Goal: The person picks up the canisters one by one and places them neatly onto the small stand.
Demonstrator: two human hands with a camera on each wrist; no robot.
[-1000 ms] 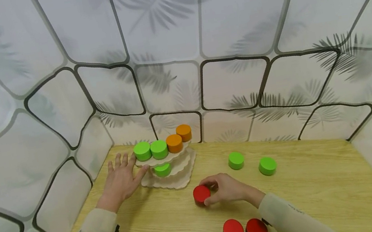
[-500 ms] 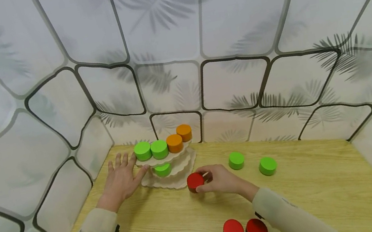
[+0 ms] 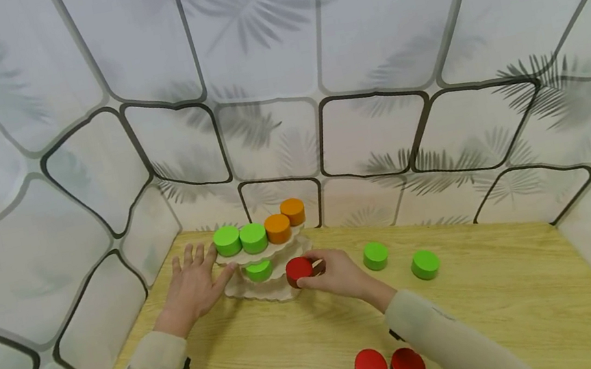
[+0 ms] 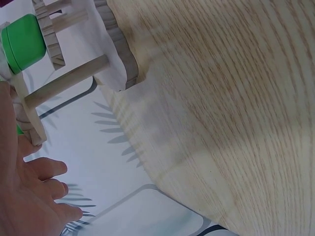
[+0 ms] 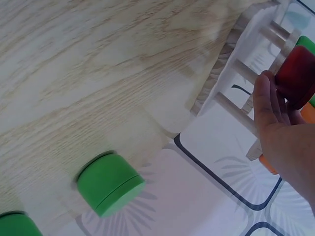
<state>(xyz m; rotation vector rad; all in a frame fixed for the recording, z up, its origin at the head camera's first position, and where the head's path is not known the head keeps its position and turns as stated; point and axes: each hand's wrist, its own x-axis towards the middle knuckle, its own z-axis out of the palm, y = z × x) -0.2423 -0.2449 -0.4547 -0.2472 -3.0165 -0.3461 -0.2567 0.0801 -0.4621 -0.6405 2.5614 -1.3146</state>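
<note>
My right hand (image 3: 338, 276) pinches a red cylinder (image 3: 299, 271) between thumb and fingers, in front of the right side of a tiered wooden stand (image 3: 267, 292). The right wrist view has the same red cylinder (image 5: 295, 76) by the stand's upper levels; whether it touches the stand, I cannot tell. At the stand's left end rests my left hand (image 3: 190, 289), its fingers spread along the top tier. Two green cylinders (image 3: 240, 239) and two orange cylinders (image 3: 284, 221) stand on that tier. Another green cylinder (image 3: 259, 271) sits on the tier below, partly hidden.
Two red cylinders (image 3: 389, 368) stand near the front of the wooden table (image 3: 267, 361). Two green cylinders (image 3: 400, 259) stand to the right of the stand. Patterned wall panels (image 3: 375, 131) enclose the table at the back and sides.
My right hand has carried the red cylinder away from me and slightly left, from over the table to in front of the stand. The left hand has stayed in place.
</note>
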